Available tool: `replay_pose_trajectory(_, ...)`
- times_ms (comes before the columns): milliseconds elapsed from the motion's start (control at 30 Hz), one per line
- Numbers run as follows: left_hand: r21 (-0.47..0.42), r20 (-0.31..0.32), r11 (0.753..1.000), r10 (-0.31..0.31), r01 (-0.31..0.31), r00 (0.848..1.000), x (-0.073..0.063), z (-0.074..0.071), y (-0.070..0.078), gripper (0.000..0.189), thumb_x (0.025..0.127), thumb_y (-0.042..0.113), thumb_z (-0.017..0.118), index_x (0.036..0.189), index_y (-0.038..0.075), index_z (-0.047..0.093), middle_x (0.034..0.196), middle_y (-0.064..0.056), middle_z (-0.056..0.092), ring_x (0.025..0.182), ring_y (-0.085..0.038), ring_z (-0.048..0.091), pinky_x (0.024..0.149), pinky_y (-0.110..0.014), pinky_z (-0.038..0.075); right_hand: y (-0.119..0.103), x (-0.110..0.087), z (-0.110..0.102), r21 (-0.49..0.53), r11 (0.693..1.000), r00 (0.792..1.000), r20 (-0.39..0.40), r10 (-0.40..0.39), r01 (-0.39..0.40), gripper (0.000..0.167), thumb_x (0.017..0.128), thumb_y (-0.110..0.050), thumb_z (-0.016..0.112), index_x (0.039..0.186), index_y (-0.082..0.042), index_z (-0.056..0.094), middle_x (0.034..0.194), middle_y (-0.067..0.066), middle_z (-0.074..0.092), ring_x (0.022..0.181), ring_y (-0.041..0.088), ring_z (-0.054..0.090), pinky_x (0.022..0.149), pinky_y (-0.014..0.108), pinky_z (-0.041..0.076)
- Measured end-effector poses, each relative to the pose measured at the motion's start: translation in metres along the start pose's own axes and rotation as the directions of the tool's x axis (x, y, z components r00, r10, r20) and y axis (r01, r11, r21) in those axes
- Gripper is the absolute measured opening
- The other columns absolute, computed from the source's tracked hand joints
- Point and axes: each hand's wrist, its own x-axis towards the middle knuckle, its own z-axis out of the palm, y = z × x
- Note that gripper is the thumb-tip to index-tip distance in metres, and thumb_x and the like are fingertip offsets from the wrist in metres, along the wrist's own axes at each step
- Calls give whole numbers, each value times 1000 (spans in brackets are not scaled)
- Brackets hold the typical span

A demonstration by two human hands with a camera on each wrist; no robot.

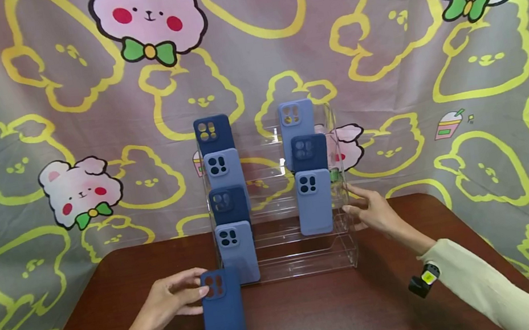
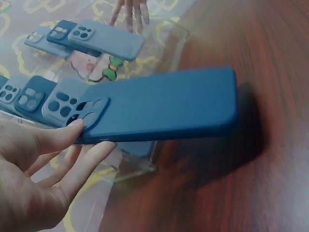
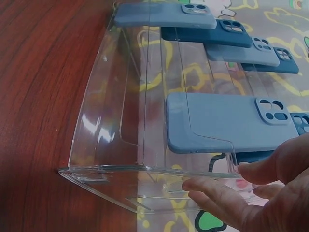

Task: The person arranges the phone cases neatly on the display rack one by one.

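My left hand (image 1: 174,300) pinches a dark blue phone case (image 1: 225,324) near its camera cutout, thumb on the front and fingers behind. The case is tilted, its lower end over the table, in front of the rack's left column. On the far side, my right hand (image 1: 373,211) holds the right side of a clear tiered display rack (image 1: 306,265), its thumb by the front edge and its fingers along the outer side. Close to that thumb stands a light blue case (image 3: 217,121). In the left wrist view the held case overlaps the rack's left column.
Dark and light blue cases alternate up the rack's left column, with a light blue case (image 1: 239,255) lowest. Three more stand at the right, among them a dark blue case (image 1: 314,151). The brown table (image 1: 299,321) meets a patterned cloth (image 1: 240,76) behind the rack.
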Motion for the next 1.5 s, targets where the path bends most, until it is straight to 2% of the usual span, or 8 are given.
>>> replay_pose_trajectory(167,-29,-62,999,42,-44,997,10,12,17,54,97,15,78,144,-3,59,123,-21,61,99,-21,74,83,-48,68,2,-1,-1,-1,1000,1000,-9,3,-3,66,106,2,56,165,-3,27,156,39,39,128,52,60,82,51,67)
replay_pose_trajectory(333,11,-82,984,177,-177,981,24,35,42,48,94,12,80,138,-1,65,116,-22,64,94,-18,74,82,-51,67,4,-2,-1,-19,1000,1000,-20,-9,8,66,106,2,57,165,-2,28,155,38,41,128,52,60,81,52,67)
replay_pose_trajectory(500,57,-87,942,336,-332,938,46,64,67,41,93,9,80,133,3,70,116,-23,64,95,-21,72,78,-43,69,5,-2,-1,-22,1000,999,-24,-23,22,65,106,2,57,164,-2,29,157,37,40,128,52,59,79,50,67)
replay_pose_trajectory(700,42,-110,888,460,-458,881,69,92,87,40,94,4,78,133,2,70,118,-23,63,108,-31,70,78,-34,69,3,-4,1,-28,999,999,-25,-40,39,64,105,2,58,164,-1,31,155,37,42,124,51,62,77,51,67)
replay_pose_trajectory(1067,110,-169,808,589,-579,790,105,141,81,37,90,1,81,126,4,75,108,-16,70,99,-31,75,72,-31,68,4,-4,3,-44,998,995,-82,-54,51,59,104,5,58,160,4,37,149,40,47,117,53,65,75,53,67)
replay_pose_trajectory(1167,136,-176,805,593,-577,786,108,151,72,36,89,2,82,124,5,76,106,-14,71,97,-30,75,72,-30,68,4,-3,4,-54,997,995,-75,-64,60,59,104,4,58,159,4,37,150,40,46,119,53,64,75,52,67)
replay_pose_trajectory(1333,186,-168,816,575,-548,800,108,166,58,34,89,5,83,123,11,78,109,-7,74,96,-24,75,79,-27,64,5,-3,6,-75,996,995,-74,-62,56,60,104,3,59,160,4,37,143,41,52,118,52,66,73,49,68)
replay_pose_trajectory(1500,159,-180,806,591,-570,786,112,182,52,35,88,2,83,122,8,78,107,-11,73,94,-27,75,75,-26,65,5,-2,4,-67,996,994,-91,-65,59,59,104,3,59,159,5,38,144,40,52,119,53,65,70,47,68)
